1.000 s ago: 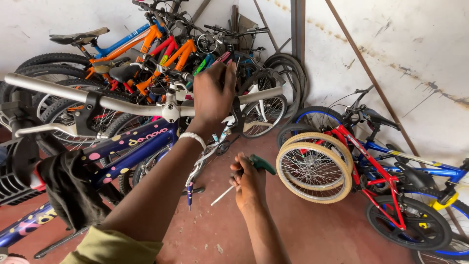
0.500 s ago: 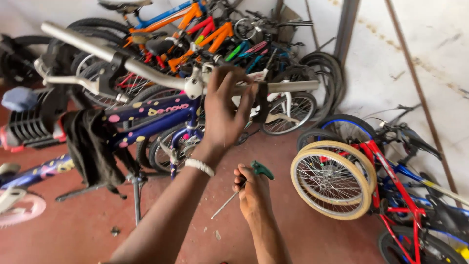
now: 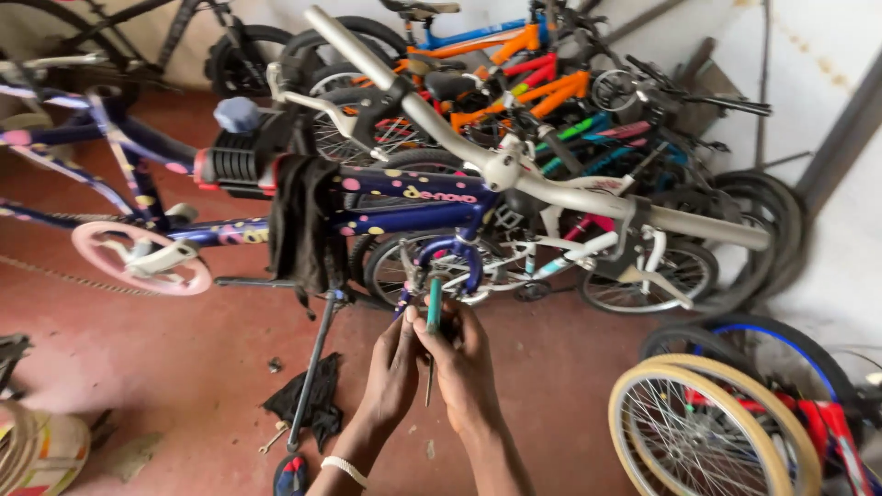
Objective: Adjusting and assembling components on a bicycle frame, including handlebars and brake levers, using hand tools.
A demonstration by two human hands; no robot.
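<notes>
My left hand (image 3: pixel 393 372) and my right hand (image 3: pixel 464 366) meet low in the middle, both wrapped around a green-handled screwdriver (image 3: pixel 433 308) whose metal shaft points down between them. Just above the hands is the blue fork (image 3: pixel 452 253) of a dark blue child's bike (image 3: pixel 386 197) with coloured dots, clamped on a repair stand (image 3: pixel 317 354). Its silver handlebar (image 3: pixel 588 197) runs across above my hands. My left wrist carries a white band.
A pile of orange, blue and other bikes (image 3: pixel 542 83) leans on the wall behind. A cream-tyred wheel (image 3: pixel 712 432) and a red bike stand at lower right. A pink chainguard (image 3: pixel 138 257) hangs at left. A black rag (image 3: pixel 308 404) and small tools lie on the red floor.
My left hand has let go of the handlebar and come down to join my right hand on the screwdriver. The view has swung left and downward.
</notes>
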